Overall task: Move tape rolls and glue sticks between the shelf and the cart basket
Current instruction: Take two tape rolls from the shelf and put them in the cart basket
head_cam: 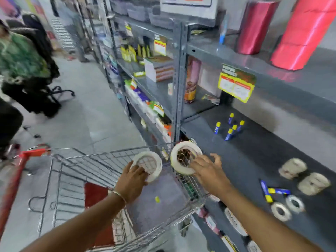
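White tape fills both hands: the left hand (pixel 135 176) pinches one large tape roll (pixel 148 165) by its lower rim, fingers hooked into the core, and the right hand (pixel 206 165) grips a second large roll (pixel 184 158) the same way. The left roll hangs over the cart basket (pixel 101 160); the right one sits above the basket's far corner, just beside the edge of the grey shelf (pixel 245 160). Which way they are travelling cannot be told from here. Either way, each roll should probably be carried clear of the wire rim and set down flat so it cannot roll off. Further along the shelf lie smaller tape rolls (pixel 287 209), fallen glue sticks (pixel 272 191) and a standing cluster of glue sticks (pixel 231 127).
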`<state>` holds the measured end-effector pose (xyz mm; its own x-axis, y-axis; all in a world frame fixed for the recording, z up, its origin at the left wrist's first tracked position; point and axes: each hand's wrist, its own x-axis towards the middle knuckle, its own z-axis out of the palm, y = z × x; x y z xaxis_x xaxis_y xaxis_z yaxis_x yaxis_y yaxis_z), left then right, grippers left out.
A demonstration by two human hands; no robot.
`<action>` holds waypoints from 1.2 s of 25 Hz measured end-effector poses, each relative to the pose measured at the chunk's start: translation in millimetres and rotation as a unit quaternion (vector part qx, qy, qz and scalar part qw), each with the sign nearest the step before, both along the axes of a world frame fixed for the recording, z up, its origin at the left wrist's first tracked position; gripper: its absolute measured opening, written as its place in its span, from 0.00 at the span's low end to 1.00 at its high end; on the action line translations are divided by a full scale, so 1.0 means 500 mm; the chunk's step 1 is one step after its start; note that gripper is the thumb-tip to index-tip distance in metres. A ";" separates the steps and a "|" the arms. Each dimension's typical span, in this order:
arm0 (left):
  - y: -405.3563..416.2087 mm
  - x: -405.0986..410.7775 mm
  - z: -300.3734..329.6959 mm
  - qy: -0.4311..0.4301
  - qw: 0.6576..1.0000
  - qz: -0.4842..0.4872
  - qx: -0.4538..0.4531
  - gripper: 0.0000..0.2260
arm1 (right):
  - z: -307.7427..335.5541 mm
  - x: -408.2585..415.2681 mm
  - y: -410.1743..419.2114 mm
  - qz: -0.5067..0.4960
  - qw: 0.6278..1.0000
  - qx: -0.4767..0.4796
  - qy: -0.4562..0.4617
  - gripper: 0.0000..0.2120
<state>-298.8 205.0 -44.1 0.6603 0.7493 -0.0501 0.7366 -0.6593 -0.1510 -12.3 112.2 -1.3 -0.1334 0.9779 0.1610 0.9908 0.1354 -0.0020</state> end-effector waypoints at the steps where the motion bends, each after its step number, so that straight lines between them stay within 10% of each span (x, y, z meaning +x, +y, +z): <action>1: 0.022 -0.036 -0.032 0.014 1.000 0.016 -0.011 0.11 | -0.027 -0.029 0.048 0.024 1.000 -0.013 -0.014 0.13; 16: 0.070 -0.061 -0.468 0.100 0.937 0.034 -0.334 0.15 | -0.525 -0.196 0.302 0.170 0.861 -0.448 -0.172 0.19; 30: 0.024 -0.015 -0.668 0.035 0.876 0.164 -0.452 0.21 | -0.696 -0.251 0.289 0.206 0.855 -0.429 -0.208 0.18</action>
